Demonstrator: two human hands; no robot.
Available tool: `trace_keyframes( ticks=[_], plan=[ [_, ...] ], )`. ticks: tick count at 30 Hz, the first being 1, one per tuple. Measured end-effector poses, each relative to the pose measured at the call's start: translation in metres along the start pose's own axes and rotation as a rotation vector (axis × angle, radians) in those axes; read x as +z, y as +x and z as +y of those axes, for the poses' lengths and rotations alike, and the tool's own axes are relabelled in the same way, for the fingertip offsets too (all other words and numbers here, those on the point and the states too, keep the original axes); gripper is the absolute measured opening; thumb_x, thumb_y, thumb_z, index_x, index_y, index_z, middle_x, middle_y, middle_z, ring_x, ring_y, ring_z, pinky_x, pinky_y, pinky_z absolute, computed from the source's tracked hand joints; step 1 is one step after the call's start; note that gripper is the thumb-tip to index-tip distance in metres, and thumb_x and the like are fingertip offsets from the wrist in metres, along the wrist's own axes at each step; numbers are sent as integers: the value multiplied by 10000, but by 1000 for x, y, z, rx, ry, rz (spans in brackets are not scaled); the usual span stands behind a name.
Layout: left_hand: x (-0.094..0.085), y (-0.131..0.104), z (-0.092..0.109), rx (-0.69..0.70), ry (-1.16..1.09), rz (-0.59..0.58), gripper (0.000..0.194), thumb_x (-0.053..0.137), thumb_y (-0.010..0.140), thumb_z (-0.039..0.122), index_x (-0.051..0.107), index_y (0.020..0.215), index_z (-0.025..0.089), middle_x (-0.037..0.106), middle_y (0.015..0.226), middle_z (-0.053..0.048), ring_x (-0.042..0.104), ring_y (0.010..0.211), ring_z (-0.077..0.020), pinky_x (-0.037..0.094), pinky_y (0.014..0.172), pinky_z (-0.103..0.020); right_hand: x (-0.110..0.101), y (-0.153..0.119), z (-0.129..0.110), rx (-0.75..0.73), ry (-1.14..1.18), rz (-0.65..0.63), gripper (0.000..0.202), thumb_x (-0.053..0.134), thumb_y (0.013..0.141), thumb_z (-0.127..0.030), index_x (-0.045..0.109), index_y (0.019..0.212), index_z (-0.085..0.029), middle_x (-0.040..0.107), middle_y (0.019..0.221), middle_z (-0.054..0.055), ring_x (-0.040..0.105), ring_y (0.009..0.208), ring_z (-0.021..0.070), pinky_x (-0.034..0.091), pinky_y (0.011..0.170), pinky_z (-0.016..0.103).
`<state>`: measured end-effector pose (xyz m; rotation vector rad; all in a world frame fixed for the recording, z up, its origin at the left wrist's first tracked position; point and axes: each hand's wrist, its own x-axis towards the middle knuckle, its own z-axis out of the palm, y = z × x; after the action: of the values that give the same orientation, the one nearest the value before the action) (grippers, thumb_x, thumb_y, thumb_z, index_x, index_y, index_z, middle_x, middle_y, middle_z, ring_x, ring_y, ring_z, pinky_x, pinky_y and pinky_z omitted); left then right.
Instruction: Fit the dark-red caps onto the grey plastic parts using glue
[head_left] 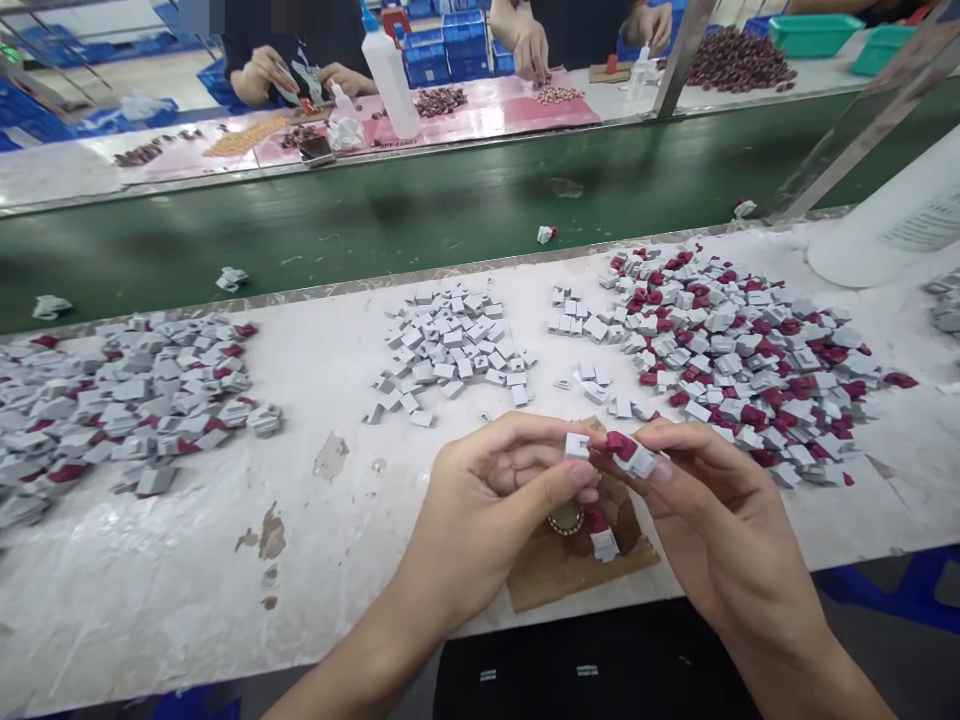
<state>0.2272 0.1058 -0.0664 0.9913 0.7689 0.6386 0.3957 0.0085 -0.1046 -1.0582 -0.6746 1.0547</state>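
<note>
My left hand (495, 510) pinches a small grey plastic block (576, 446) between thumb and fingertips. Close beside it, my right hand (720, 520) grips a grey-and-maroon plastic piece (630, 453), its maroon end turned toward the block. The two parts look slightly apart. Below the hands lies a brown board (547, 580) at the table's near edge. On it rest another grey-and-maroon piece (602, 537) and a round metal cap (566, 518), partly hidden by my left hand.
Plain grey blocks (454, 340) lie mid-table. Grey-and-maroon pieces form a right pile (750, 350) and a left pile (127, 390). Beyond runs a green conveyor belt (420, 220) with a few pieces. A white container (892, 215) stands at right. Co-workers' hands (529, 45) show across the belt.
</note>
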Motion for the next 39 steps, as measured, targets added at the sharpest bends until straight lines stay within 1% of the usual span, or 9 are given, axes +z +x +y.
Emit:
trace_keyframes(
  ticks=[10,16,20,24,27,29,32,36,39],
  plan=[
    [-3,2,-5,-3,-13,-56,105,908,932,158,870,1023,191,870,858,-26,843,776,-152,694,765,-190,2,3,-4,-15,-157,-74,174,784,1069,-246,902,1143,-351,828,1074,38,819,965,190,697,833,262],
    [-13,5,0,-10,19,-80,147,979,830,139,863,899,196,873,885,-23,844,779,-159,686,744,-199,2,10,-13,114,-107,-165,146,813,1027,-224,914,1054,-326,781,923,16,775,706,150,667,610,242],
    [-28,16,16,58,295,-97,126,965,856,242,876,942,217,860,986,-44,815,858,-179,667,756,-246,5,28,-22,98,-271,-235,88,814,1025,-302,893,1061,-318,849,1060,44,839,916,199,701,760,268],
    [-52,54,46,198,645,-12,133,895,926,323,867,1018,231,853,1035,-59,795,935,-216,655,851,-329,23,99,-35,-29,-746,-310,190,768,1027,-288,869,1188,-277,860,1195,72,821,1067,253,691,946,396],
    [-78,107,70,316,791,309,125,847,944,295,817,1030,210,851,1041,-73,791,919,-227,644,859,-348,52,184,-33,-185,-1202,-168,349,689,1038,-155,801,1358,-236,832,1318,92,801,1083,267,653,965,422],
    [-98,149,82,291,931,556,83,823,935,250,770,981,205,836,1027,-69,789,970,-231,628,897,-331,75,241,-21,-192,-1275,-164,396,654,1047,-117,771,1413,-210,822,1341,119,771,1192,308,590,1083,470],
    [-126,203,91,210,995,692,86,788,899,185,703,894,200,812,1021,-94,778,1018,-269,610,940,-364,106,304,5,-147,-1333,-202,369,728,1044,-177,758,1410,-208,785,1415,130,718,1324,333,542,1161,518],
    [-148,235,95,124,1055,724,137,791,854,160,665,859,214,791,1020,-99,757,1042,-294,576,984,-400,124,337,27,-102,-1341,-261,241,806,1035,-296,772,1241,-176,767,1373,104,724,1285,299,569,1136,565],
    [-149,228,95,110,1114,722,173,788,843,150,695,980,199,756,1154,-156,695,1199,-357,517,1082,-471,120,329,21,-133,-1256,-273,186,816,957,-144,782,1138,-171,803,1249,117,737,1217,301,580,1097,496]
  ],
)
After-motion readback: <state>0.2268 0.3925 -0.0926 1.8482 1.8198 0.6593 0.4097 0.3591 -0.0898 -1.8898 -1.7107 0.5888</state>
